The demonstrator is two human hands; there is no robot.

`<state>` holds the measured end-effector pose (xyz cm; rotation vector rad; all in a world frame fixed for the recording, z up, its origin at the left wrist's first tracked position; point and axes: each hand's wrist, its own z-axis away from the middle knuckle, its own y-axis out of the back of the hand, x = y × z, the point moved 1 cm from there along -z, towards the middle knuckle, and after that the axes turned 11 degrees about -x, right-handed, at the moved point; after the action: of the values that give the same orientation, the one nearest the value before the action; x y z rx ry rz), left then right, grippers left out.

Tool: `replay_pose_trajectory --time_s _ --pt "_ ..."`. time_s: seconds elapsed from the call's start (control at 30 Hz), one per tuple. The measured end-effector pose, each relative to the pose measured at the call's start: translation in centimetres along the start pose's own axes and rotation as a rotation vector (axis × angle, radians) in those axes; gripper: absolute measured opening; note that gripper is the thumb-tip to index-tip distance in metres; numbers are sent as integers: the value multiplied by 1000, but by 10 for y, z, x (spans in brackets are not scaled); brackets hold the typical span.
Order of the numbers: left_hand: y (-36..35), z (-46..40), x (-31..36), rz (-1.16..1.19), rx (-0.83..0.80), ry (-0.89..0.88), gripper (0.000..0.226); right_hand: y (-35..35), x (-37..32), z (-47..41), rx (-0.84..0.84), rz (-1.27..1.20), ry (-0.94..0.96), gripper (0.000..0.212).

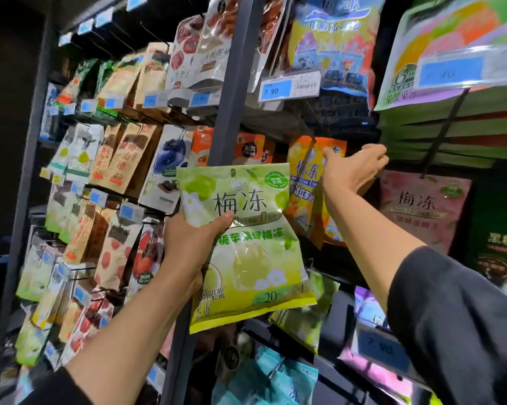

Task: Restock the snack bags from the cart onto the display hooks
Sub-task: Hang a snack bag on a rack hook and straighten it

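Note:
My left hand (194, 241) grips a light green snack bag (246, 258) by its left side, thumb across the front, holding it upright in front of the display. My right hand (354, 168) reaches up and right to the hooks, fingers curled behind an orange and yellow hanging bag (305, 182), thumb against its front. A thin black hook (310, 150) runs out over that bag's top. To the right hangs a pink bag (421, 209). The cart is out of view.
Rows of hanging snack bags fill the rack on the left (100, 171). A grey upright post (232, 83) divides the rack. Blue price tags (275, 89) stick out on hook ends. Green bags (305, 314) and blue bags (275, 375) hang below.

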<state>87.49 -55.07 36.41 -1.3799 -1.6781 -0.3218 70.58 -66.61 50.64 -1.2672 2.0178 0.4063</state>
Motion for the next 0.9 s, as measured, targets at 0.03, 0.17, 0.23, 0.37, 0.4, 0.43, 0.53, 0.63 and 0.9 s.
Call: replay_pose_trajectory --time_s 0.03,0.17,0.23,0.37,0.4,0.43,0.53,0.63,0.9 --pt "1 3 -1 11 -16 -3 33 4 0 8 46 -32 98 45" --pt "10 27 -8 26 -63 18 33 15 -11 54 -555 -313 49 34" --pt "13 43 -14 17 -105 20 29 22 -16 83 -930 -322 -136 32" --pt "26 80 -28 -8 -158 42 42 35 3 128 -1106 -215 -194 18" --pt "31 88 -34 -28 -159 60 42 38 11 139 -1099 -216 -201 19" --pt "38 95 -44 -43 -156 84 39 42 19 151 -1090 -214 -208 19" --pt "56 114 -68 -101 -156 208 46 49 45 183 -1049 -179 -221 22" --pt "69 127 -90 -119 -181 273 75 50 72 205 -963 -193 -261 11" --pt "76 129 -116 -313 -215 215 94 48 118 226 -783 -170 -321 11"
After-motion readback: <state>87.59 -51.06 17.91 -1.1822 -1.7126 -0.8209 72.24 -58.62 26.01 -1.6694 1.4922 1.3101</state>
